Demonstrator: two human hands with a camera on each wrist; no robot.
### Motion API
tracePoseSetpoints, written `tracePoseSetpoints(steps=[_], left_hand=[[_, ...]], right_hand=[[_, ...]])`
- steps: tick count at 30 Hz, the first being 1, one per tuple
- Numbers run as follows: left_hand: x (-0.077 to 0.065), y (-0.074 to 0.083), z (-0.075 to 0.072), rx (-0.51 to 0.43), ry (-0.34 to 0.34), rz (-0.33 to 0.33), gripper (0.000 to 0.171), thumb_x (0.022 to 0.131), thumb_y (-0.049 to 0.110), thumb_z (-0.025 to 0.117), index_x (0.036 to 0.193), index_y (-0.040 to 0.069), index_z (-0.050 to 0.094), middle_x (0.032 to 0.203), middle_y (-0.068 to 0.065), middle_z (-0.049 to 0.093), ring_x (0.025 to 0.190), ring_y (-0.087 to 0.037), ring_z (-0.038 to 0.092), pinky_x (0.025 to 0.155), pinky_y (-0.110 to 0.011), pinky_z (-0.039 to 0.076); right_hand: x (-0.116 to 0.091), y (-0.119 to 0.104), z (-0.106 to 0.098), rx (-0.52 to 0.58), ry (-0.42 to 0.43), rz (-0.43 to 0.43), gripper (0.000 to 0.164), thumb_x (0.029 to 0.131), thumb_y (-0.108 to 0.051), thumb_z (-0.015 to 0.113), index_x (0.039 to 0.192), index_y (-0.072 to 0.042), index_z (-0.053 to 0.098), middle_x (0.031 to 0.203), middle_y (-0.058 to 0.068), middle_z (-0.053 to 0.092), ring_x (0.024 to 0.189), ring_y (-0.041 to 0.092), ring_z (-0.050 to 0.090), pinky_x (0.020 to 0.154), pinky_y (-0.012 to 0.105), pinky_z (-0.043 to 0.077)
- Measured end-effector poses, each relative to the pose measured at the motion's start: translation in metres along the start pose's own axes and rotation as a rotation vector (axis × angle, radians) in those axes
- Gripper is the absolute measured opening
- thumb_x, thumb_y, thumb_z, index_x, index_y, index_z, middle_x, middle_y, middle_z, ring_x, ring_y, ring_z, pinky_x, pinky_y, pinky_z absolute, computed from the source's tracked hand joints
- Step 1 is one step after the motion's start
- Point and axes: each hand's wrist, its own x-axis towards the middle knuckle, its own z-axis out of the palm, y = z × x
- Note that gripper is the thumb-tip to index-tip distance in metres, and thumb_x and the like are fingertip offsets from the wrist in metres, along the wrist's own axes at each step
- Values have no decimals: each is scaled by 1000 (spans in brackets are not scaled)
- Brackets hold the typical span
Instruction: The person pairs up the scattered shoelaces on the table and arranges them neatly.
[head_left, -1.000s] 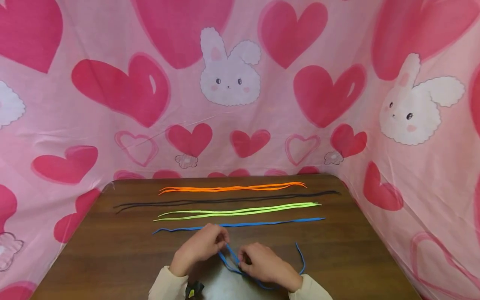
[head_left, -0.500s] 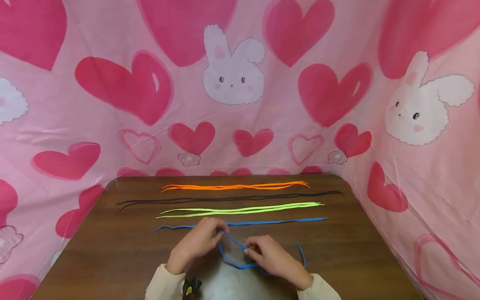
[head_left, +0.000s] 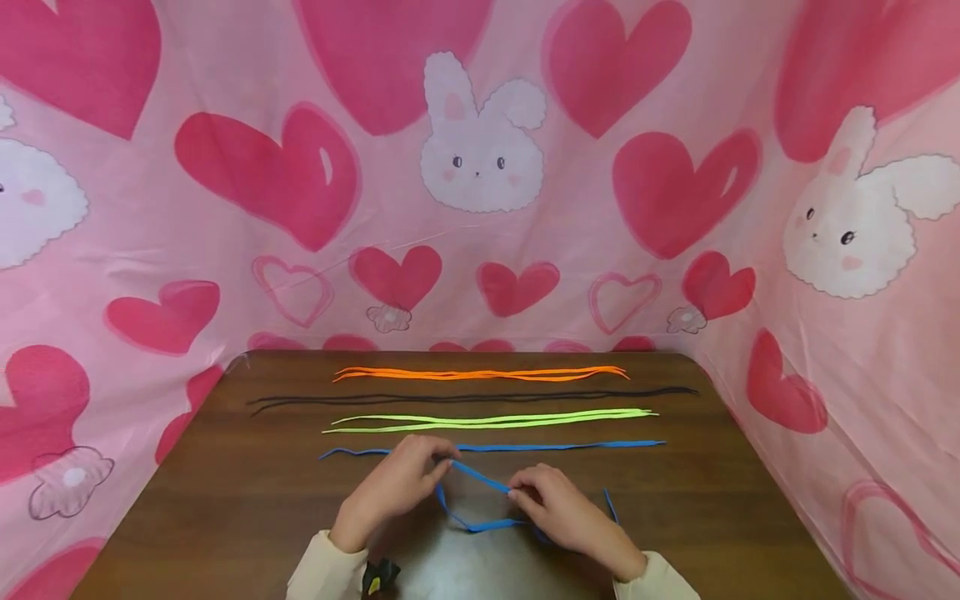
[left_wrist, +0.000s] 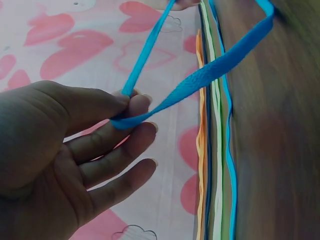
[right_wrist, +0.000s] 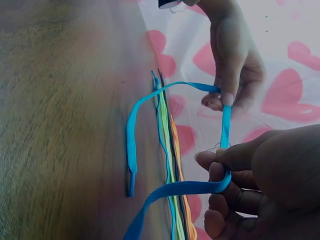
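Note:
A flat blue shoelace is stretched between the two hands above the near part of the table. My left hand pinches it between thumb and index finger; the other fingers are spread apart in the left wrist view. To the right, my right hand pinches the same lace with thumb and fingertips. From the left hand a loose end droops down to its tip. The lace's other part trails below the right hand in the right wrist view. Just beyond the hands, another blue shoelace lies straight across the table.
Behind the flat blue lace lie pairs of laces in rows: lime green, black and orange. The brown wooden table meets a pink heart-and-bunny cloth at its back. A small dark item sits by the left sleeve.
My right hand has moved right and away from the left, drawing the lace between them longer and straighter. The left hand has risen slightly. The head view has turned a little left.

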Motion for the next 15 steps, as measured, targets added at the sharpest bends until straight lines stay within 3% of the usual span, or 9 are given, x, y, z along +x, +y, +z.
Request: tracePoseSetpoints(steps=[6, 15], left_hand=[[-5, -4, -5, -16, 34, 8, 12, 97, 6, 67, 106, 8, 74, 100, -1, 74, 88, -8, 63, 81, -37, 57], [-20, -12, -16, 34, 99, 19, 12, 95, 7, 69, 105, 9, 76, 100, 6, 73, 92, -9, 65, 82, -35, 57]], right_hand=[[-4, 2, -9, 37, -20, -24, 18, 103, -22, 62, 102, -7, 74, 88, -3, 68, 77, 1, 51, 68, 22, 46], [-14, 11, -25, 87, 6, -34, 17, 101, -20, 65, 99, -6, 74, 79, 5, 69, 65, -3, 51, 59, 20, 47]])
